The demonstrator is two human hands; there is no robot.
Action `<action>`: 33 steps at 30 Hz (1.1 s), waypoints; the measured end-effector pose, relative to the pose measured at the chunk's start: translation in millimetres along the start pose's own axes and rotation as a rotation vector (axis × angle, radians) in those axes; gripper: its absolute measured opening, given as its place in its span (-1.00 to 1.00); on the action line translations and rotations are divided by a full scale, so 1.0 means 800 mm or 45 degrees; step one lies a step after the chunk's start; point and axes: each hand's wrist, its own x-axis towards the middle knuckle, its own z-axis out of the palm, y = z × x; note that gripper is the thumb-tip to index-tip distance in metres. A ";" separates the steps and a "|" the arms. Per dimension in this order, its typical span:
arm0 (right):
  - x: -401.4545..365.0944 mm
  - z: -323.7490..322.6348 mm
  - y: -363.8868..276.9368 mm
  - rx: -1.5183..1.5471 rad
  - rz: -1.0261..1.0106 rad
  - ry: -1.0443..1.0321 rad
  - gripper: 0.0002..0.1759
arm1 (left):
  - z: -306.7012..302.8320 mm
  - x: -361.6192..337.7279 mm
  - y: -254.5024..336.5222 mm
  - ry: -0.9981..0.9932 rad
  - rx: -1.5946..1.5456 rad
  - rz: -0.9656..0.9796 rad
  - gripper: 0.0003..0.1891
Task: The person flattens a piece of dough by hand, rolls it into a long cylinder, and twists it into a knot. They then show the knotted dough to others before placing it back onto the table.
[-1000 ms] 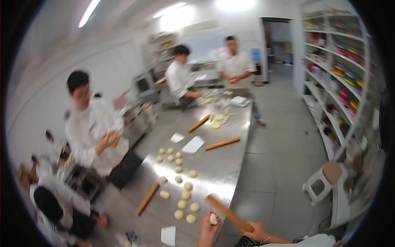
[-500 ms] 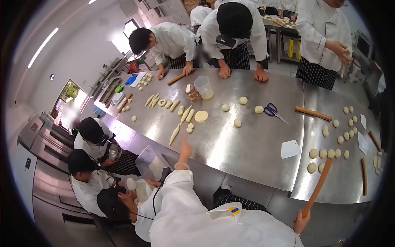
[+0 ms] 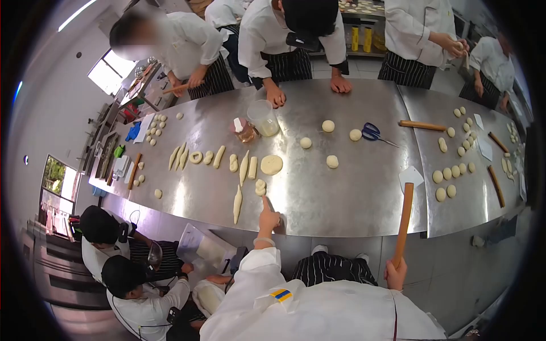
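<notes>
My left hand reaches over the table's near edge, index finger stretched out and the other fingers curled. Its fingertip is right at the lower end of a knotted piece of dough. A long tapered dough piece lies to its left, and a flat dough round lies just beyond the knot. My right hand is wrapped round the lower end of a wooden rolling pin, held nearly upright in front of the table. Its top end overlaps a white dough scraper in this view.
On the steel table are shaped dough pieces, several dough balls, scissors, a plastic jug and a jar. Co-workers lean over the far side; others crouch at left near a clear bin.
The view has shifted. My left fingertip has come up to the knotted dough. My right hand's rolling pin has swung left and more upright. A co-worker at far left has lifted a rolling pin off the table.
</notes>
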 end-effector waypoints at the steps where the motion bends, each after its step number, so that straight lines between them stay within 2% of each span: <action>1: -0.003 0.005 -0.003 -0.004 -0.004 0.026 -0.86 | 0.002 -0.001 -0.005 -0.022 -0.001 0.015 0.00; 3: -0.009 0.011 -0.006 -0.033 -0.052 0.004 -0.86 | 0.005 0.001 -0.013 0.012 0.101 0.087 0.01; 5: -0.019 0.010 -0.017 -0.084 -0.048 0.026 -0.87 | 0.007 0.000 -0.017 -0.041 0.080 0.101 0.00; 10: -0.027 -0.004 -0.016 -0.147 -0.060 0.025 -0.85 | 0.007 -0.011 -0.007 0.040 0.102 0.110 0.00; 13: -0.023 -0.018 -0.002 -0.344 -0.064 0.044 -0.80 | 0.017 0.009 -0.026 0.046 0.145 0.146 -0.03; 15: -0.021 -0.027 0.008 -0.744 -0.347 0.078 -0.75 | 0.021 0.012 -0.031 0.051 0.170 0.166 -0.05; 16: -0.022 -0.031 0.012 -0.743 -0.341 0.086 -0.75 | 0.022 0.008 -0.030 0.069 0.186 0.174 -0.07; 18: -0.020 -0.035 0.017 -1.107 -0.265 0.078 -0.72 | 0.025 -0.001 -0.029 0.127 0.312 0.262 -0.08; 19: -0.018 -0.037 0.024 -1.102 -0.272 0.071 -0.72 | 0.023 -0.005 -0.027 0.196 0.433 0.344 -0.10; 21: -0.011 -0.039 0.042 -1.170 -0.163 -0.020 -0.74 | 0.035 0.002 -0.041 0.191 0.403 0.357 -0.12; 25: -0.002 -0.040 0.060 -1.272 -0.211 -0.109 -0.75 | 0.046 0.005 -0.057 0.207 0.378 0.497 -0.29; 31: 0.006 -0.028 0.057 -1.232 -0.236 -0.096 -0.75 | 0.042 0.000 -0.059 0.173 0.257 0.522 -0.34; 33: 0.016 -0.030 0.064 -1.131 -0.252 -0.105 -0.75 | 0.041 -0.005 -0.059 0.143 0.267 0.429 -0.35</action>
